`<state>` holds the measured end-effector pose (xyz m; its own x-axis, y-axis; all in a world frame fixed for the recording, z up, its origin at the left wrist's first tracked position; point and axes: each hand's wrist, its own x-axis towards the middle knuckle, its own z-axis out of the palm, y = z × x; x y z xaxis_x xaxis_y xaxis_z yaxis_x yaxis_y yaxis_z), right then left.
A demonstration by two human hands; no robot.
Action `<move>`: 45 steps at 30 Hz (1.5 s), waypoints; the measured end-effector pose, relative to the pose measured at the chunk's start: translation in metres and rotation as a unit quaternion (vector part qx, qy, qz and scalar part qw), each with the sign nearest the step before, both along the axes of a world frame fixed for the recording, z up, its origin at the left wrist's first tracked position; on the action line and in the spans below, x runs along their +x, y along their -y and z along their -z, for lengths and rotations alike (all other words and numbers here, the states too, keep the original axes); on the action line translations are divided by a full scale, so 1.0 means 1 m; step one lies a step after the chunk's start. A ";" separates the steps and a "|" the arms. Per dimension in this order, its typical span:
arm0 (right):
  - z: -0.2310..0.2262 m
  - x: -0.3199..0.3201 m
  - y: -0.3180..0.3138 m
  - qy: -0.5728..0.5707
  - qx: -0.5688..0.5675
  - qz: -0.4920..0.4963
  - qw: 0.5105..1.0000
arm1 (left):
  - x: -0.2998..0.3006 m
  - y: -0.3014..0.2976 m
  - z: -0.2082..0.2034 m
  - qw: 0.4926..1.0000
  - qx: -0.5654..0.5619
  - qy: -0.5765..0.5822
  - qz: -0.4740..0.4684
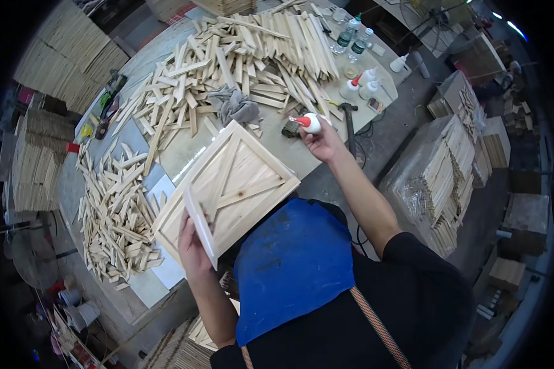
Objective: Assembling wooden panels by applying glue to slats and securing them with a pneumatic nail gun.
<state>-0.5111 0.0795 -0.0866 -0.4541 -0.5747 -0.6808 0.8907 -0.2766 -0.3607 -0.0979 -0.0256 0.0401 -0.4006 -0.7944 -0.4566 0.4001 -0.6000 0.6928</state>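
Observation:
My right hand [324, 144] is closed around a small white glue bottle [314, 125] with a red nozzle, tipped to the left above the table. My left hand [192, 249] grips a pale, flat wooden strip [198, 222] by its lower side. Beneath the strip, a framed wooden panel [261, 165] with slanting slats across its face lies tilted at the table's near edge, close to my blue apron. A grey rag [235, 106] is crumpled just beyond the panel. Part of a dark object [290, 130] shows under the bottle.
Loose wooden slats [209, 61] heap across the far table, and short pieces [114, 215] pile at the left. A hammer [349, 123] lies at the right edge, near more glue bottles [351, 90] and water bottles [345, 38]. Wrapped wood stacks [421, 169] stand to the right.

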 end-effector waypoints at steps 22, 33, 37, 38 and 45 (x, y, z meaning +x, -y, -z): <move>0.097 0.058 -0.052 0.151 0.095 -0.113 0.978 | 0.016 0.040 0.022 0.535 -0.596 0.569 0.189; 0.030 0.093 -0.040 -0.128 0.142 -0.120 0.974 | 0.024 0.042 0.042 0.560 -0.628 0.515 0.162; 0.005 0.112 -0.024 -0.216 0.148 -0.117 0.958 | 0.033 0.046 0.043 0.567 -0.624 0.512 0.164; 0.004 0.113 -0.024 -0.219 0.147 -0.118 0.957 | 0.035 0.047 0.044 0.569 -0.622 0.511 0.170; 0.002 0.117 -0.026 -0.283 0.131 -0.127 0.942 | 0.055 0.056 0.051 0.568 -0.628 0.496 0.192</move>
<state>-0.3942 0.1060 -0.0890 -0.6573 -0.5603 -0.5040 0.5603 0.0839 -0.8241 -0.0426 -0.0819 -0.0104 -0.6948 -0.6847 0.2203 -0.5549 0.7051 0.4414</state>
